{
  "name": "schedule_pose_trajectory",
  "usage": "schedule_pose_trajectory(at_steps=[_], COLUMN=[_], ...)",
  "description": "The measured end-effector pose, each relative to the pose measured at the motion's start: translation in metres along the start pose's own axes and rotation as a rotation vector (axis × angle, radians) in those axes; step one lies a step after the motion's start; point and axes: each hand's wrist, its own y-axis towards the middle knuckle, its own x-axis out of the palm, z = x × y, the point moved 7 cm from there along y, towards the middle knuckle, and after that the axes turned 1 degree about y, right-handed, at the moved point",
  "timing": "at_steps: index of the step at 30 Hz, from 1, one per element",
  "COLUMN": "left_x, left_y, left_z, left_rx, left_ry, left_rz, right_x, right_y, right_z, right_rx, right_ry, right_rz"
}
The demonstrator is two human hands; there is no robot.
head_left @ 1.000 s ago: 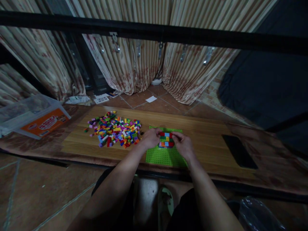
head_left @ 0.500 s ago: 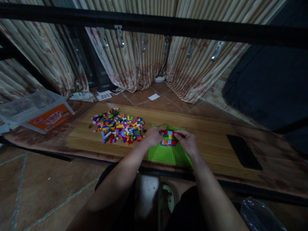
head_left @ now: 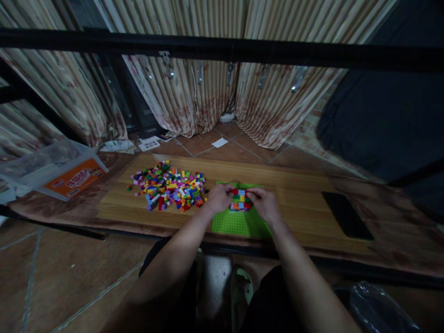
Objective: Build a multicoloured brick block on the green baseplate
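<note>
A small block of joined toy bricks (head_left: 240, 199), in red, blue, yellow, green and orange, is over the middle of the green baseplate (head_left: 239, 226). My left hand (head_left: 220, 197) has thumb and fingers closed on its far left corner. Across from it, my right hand (head_left: 265, 202) pinches the far right corner. Whether the bricks are pressed onto the plate or just above it I cannot tell. The fingertips partly hide the far row. Left of my left hand lies a heap of loose toy bricks (head_left: 173, 187) in many colours.
A wooden board (head_left: 294, 208) carries the bricks and baseplate. A black flat slab like a phone or tablet (head_left: 347, 215) lies at its right. At the left stands a clear plastic bin (head_left: 69, 171) with an orange label. A black bar (head_left: 208, 48) crosses in front of striped curtains (head_left: 180, 101).
The view has shifted slightly, so the scene sits a little lower and the bar appears lower. Both hands keep their hold at the far corners of the brick block.
</note>
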Motion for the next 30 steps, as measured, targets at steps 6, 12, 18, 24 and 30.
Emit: schedule_pose_trajectory(at_steps=[6,12,18,24,30], left_x=[-0.020,-0.042,-0.057,-0.107,-0.128], left_y=[-0.003,-0.004,-0.006,-0.023,-0.039], left_z=[-0.013,-0.024,-0.038,-0.064,-0.090], left_rx=[-0.047,-0.058,-0.026,-0.077,-0.195], left_ry=[0.023,0.024,0.026,0.082,0.224], left_rz=[0.110,0.171,0.174,0.317,0.270], right_x=[-0.002,-0.014,-0.020,-0.024,-0.027], right_y=[-0.006,-0.008,-0.007,-0.005,-0.005], right_z=[0.003,0.013,0.005,0.004,-0.002], right_rx=[0.011,0.170,0.156,0.099,0.058], right_ry=[0.050,0.173,0.141,0.074,-0.054], right_rz=[0.034,0.158,0.190,0.200,0.180])
